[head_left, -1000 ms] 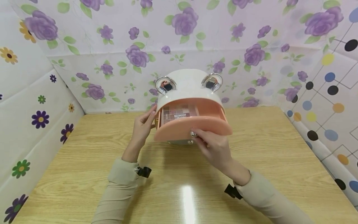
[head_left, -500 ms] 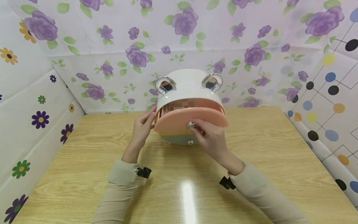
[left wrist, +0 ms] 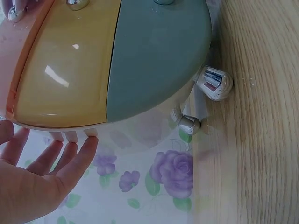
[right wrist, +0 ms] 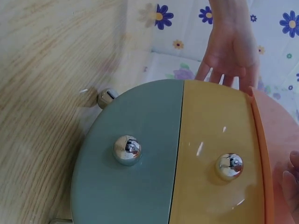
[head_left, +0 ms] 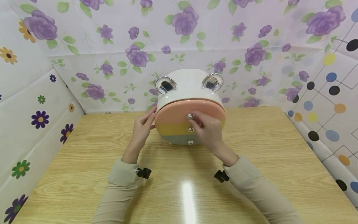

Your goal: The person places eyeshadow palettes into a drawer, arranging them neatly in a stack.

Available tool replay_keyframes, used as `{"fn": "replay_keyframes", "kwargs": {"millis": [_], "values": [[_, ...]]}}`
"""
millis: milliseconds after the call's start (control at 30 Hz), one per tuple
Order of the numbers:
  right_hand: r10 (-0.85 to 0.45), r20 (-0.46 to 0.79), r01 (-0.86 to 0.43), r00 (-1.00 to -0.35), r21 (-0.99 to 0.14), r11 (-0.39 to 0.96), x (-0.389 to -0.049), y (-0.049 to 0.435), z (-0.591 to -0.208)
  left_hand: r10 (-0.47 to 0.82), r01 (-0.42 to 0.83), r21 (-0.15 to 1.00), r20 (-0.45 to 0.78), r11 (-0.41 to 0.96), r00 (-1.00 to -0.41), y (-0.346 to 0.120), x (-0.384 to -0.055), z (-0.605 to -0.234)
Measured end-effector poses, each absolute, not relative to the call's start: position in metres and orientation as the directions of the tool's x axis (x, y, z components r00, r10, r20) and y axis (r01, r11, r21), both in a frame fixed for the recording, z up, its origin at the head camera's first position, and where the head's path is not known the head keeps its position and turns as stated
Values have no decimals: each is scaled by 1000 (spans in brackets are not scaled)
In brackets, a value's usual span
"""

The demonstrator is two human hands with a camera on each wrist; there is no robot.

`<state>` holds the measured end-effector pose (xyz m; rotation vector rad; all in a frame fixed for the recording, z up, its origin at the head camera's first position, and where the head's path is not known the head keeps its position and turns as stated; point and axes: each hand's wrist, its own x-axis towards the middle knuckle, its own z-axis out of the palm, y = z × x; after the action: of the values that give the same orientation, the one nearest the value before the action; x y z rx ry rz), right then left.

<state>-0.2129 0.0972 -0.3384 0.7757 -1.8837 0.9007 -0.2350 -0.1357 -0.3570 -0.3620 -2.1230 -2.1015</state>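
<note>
A rounded white drawer box stands on the table, its front split into a pink drawer, a yellow drawer and a grey-green drawer. Two mirrored oval eyes sit on top. My right hand pinches the pink drawer's silver knob between thumb and fingers. Against the box's left side rest the extended fingers of my left hand. In the right wrist view the pink drawer stands slightly proud of the yellow one, an orange edge showing between them.
The box stands on silver feet on the wood-grain table. Behind it hangs a purple-flowered cloth. Patterned cloths close off both sides, flowers on the left and dots on the right.
My right hand has pushed the pink drawer back into the box, hiding the printed item inside and uncovering the yellow and grey-green fronts. My left hand has stayed put.
</note>
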Motion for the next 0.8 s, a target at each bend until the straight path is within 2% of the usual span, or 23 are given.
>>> {"fn": "replay_keyframes", "kwargs": {"millis": [300,600,700,800], "values": [[-111,902,-793,-417,-302,530,-221,94,-340,61,259,966,257,24,-964,-135,-234,-357],[-106,836,-760,-538,-427,490,-206,115,-336,84,265,963,261,46,-962,-142,-228,-359],[-112,820,-735,-561,-431,523,-198,133,-336,84,276,951,267,136,-960,-150,-220,-360],[-117,823,-716,-555,-402,570,-191,157,-338,79,322,901,313,290,-946,-160,-211,-362]]}}
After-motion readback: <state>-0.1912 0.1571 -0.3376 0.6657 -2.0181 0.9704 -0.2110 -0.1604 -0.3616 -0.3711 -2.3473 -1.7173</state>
